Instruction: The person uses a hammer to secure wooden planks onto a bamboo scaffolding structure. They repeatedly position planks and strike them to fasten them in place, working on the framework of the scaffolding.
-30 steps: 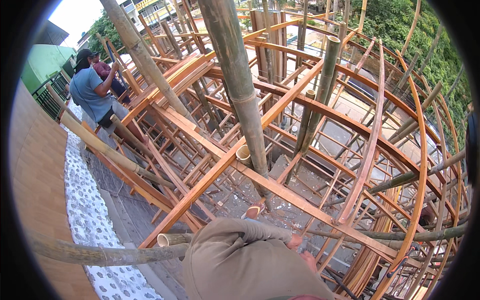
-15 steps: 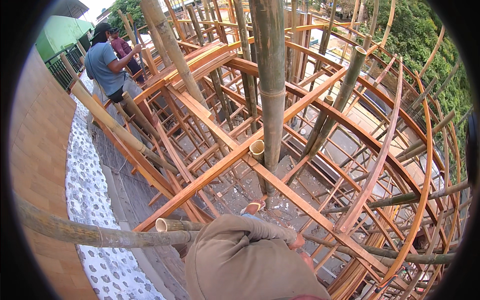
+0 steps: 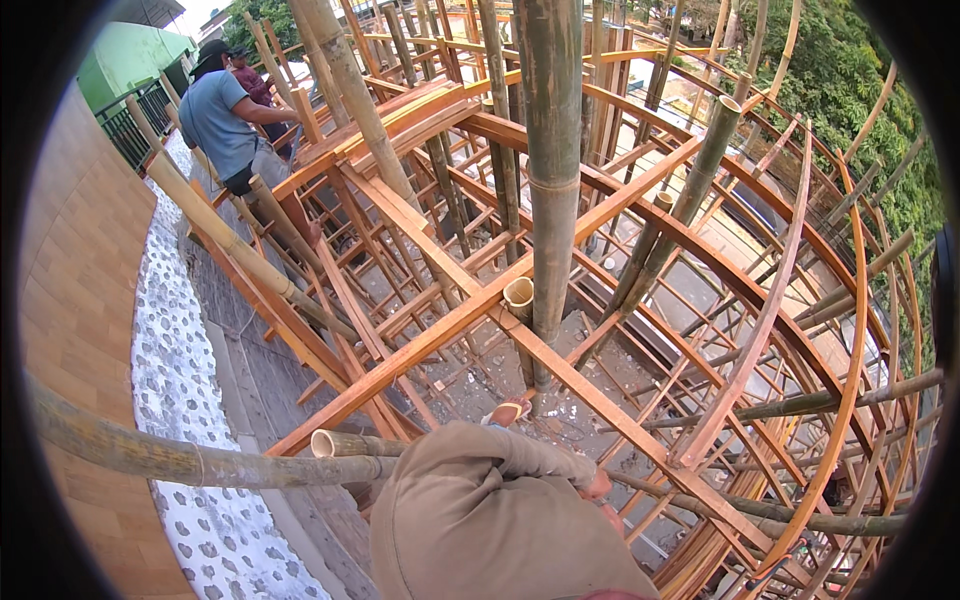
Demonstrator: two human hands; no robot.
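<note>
Bamboo everywhere below me: I'm looking down through the frame [image 3: 760, 330] of orange ribs and beams, and the thick upright post [image 3: 553, 200] is standing dead centre. Khaki cloth [image 3: 480, 520] is filling the lower edge of the view, with an orange sandal [image 3: 508, 411] peeking out above it on the diagonal beam [image 3: 600, 400]. One hand is showing just right of the cloth; I'm taking it for the right hand [image 3: 597, 487], and its fingers are looking curled around the thin pole [image 3: 800, 520] running off toward the frame's right edge, though the cloth is covering part of the grip. The left hand isn't showing at all.

Progress, as I'm judging it: the ribs, beams and posts are already looking joined, while the bays between them are gaping open and this thin pole is looking like the piece being worked.

Against the earlier frames, the view is swinging: the post is sliding from left of centre to the middle, the co-worker in blue [image 3: 225, 120] is drifting to the upper left corner, and the hand is staying put on its pole, with the hollow-ended pole [image 3: 200, 462] still lying across the lower left
</note>
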